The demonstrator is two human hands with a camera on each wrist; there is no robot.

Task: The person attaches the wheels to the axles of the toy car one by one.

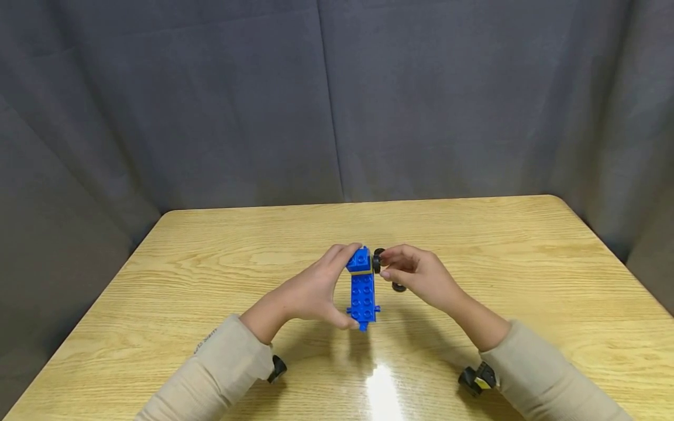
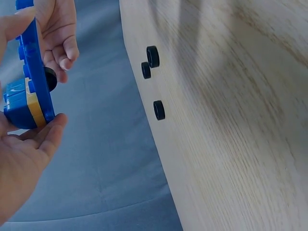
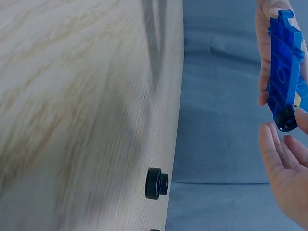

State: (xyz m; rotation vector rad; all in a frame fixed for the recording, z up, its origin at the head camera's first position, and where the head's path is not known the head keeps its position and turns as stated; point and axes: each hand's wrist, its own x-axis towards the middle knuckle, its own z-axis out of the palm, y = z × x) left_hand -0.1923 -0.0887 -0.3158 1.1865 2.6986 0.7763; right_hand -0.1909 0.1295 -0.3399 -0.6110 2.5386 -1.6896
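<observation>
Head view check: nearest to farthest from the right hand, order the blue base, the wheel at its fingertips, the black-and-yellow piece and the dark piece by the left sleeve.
1. Wheel: at the right hand's fingertips.
2. Blue base: just left of that wheel.
3. Black-and-yellow piece: beside the right sleeve.
4. Dark piece: farther left, beside the left sleeve.

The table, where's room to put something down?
The table is bare from the left hand to its left edge, from the right hand to its right edge, and back to the grey curtain. Crowded: near the right hand and by both sleeves, where black wheels are.
</observation>
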